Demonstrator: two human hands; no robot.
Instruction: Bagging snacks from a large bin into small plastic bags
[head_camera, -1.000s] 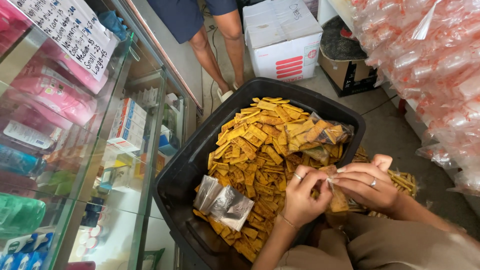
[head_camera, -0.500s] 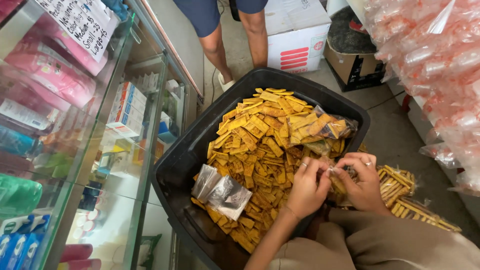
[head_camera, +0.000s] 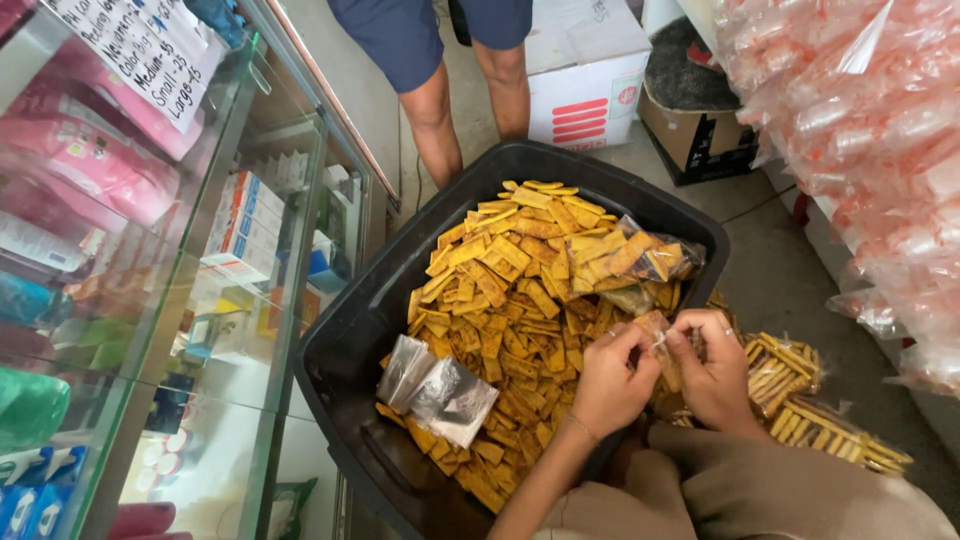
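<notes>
A black bin (head_camera: 360, 330) of yellow crackers (head_camera: 520, 290) fills the floor between the glass case (head_camera: 190, 300) on the left and hanging bags (head_camera: 860, 130) on the right. Far off sits a white box (head_camera: 585, 75). The left hand (head_camera: 612, 380) and right hand (head_camera: 715, 370) pinch a small clear packet (head_camera: 658, 335) over the bin's near right rim.

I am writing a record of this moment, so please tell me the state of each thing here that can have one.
Black plastic tub: open, filled with loose yellow flat crackers.
Small clear plastic bag of crackers: held at its top by both hands.
Left hand: fingers pinched on the bag top.
Right hand: fingers pinched on the bag top.
Stack of empty clear bags: lying flat on the crackers.
Filled bags: lying beside the tub.
</notes>
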